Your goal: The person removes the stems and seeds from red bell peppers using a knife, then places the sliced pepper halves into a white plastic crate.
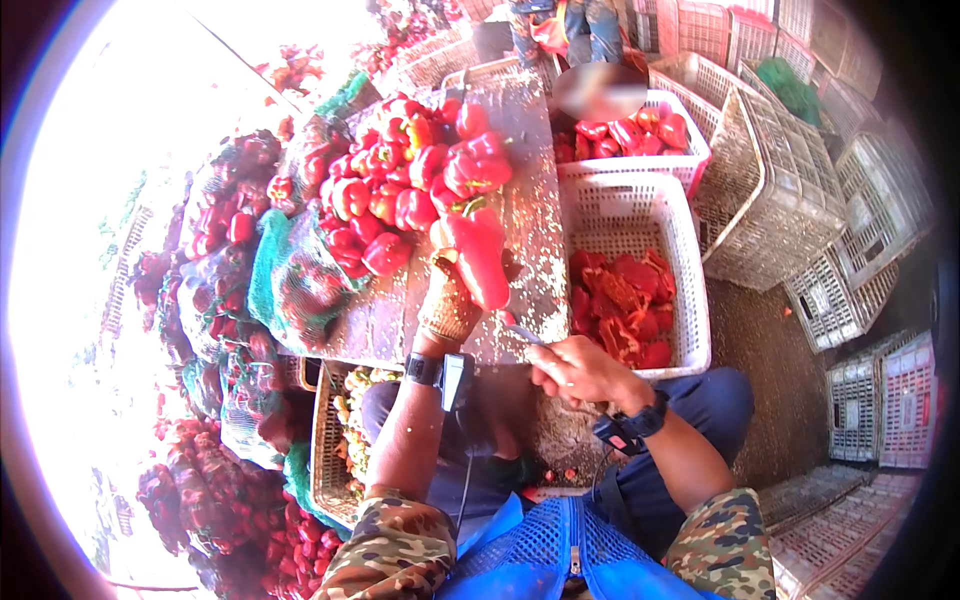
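Note:
My left hand (450, 300), in a dirty knitted glove, grips a long red bell pepper (484, 259) over the near part of a wooden board (536, 247). In my right hand (581, 371) is a small knife-like tool (527, 334). Its metal end points toward the pepper's lower tip, and its exact shape is hard to tell. A heap of whole red bell peppers (405, 169) lies on the board beyond my left hand. Just right of the board stands a white plastic crate (694, 300) with opened red pepper pieces (626, 300) inside. Pale seeds are scattered over the board.
Mesh sacks of peppers (300, 277) crowd the left side. A crate of green-and-white pepper cores (322, 450) sits by my left knee. Another person (592, 34) is across the board, near a second crate of peppers (694, 157). Plastic crates (795, 187) are piled on the right.

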The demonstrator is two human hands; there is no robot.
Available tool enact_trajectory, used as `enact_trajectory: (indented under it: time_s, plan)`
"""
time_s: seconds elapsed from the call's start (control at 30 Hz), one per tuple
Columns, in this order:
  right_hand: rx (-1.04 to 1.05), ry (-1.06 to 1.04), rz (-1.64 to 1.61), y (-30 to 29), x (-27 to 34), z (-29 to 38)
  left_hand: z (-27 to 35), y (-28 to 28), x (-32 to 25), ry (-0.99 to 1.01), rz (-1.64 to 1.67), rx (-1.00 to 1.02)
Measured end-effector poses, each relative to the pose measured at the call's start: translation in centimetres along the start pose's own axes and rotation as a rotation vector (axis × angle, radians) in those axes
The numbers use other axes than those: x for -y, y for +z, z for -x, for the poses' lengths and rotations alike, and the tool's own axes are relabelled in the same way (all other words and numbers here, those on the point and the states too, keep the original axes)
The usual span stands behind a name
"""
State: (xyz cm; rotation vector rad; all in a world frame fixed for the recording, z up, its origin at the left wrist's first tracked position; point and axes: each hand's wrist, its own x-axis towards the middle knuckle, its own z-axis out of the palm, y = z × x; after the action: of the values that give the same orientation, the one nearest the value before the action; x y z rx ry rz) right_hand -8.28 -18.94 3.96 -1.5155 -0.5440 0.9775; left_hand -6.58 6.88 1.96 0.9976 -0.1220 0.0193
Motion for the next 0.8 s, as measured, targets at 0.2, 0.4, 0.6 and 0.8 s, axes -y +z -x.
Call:
enact_trajectory:
  time_s: [0.2,0.4,0.6,0.8]
  plan:
    - [-0.492,-0.43,-0.009,-4.0,-0.4,-1.5,0.8,2.3,0.8,-0.265,0.169,0.018]
    - [-0.431,-0.486,-0.18,-3.8,-0.8,-2.6,1.3,6.4,4.4,-0.068,-0.46,-0.29]
    - [-0.547,-0.623,-0.056,-3.6,0.1,-2.4,1.2,11.0,1.6,-0.152,-0.706,-0.495]
    - [-0.669,-0.704,0.342,-3.6,-0.6,-2.7,0.2,10.3,3.7,-0.211,-1.093,-0.554]
